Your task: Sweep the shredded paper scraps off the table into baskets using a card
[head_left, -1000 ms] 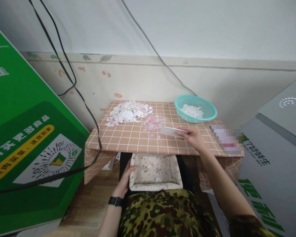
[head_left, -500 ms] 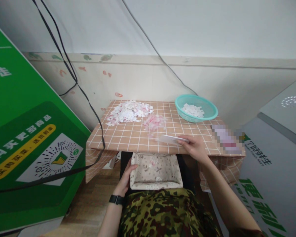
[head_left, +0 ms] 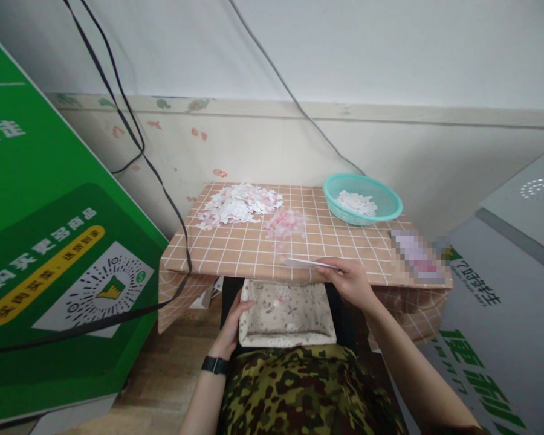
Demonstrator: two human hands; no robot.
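My left hand (head_left: 234,320) grips the left side of a floral fabric box (head_left: 290,339) on my lap, the thumb over its rim. In my right hand (head_left: 349,281) is a thin, flat white card (head_left: 306,263), pinched at its right end. The card is nearly edge-on, low over the table's front edge and above the box's far rim. Beyond it lies a small patch of pink scraps (head_left: 286,223) on the checked tablecloth (head_left: 236,251). A larger heap of white and pink paper scraps (head_left: 240,204) is farther back on the left.
A turquoise plastic basket (head_left: 387,208) with white scraps inside stands at the back right. Near the right edge lies a phone-shaped object (head_left: 417,257), blurred out. A black cable (head_left: 163,184) hangs in front of the green sign (head_left: 68,211) and the table's left corner.
My right hand has drawn the white card slightly left and toward me, turning it from a visible face to nearly edge-on. My left hand and the box stay put.
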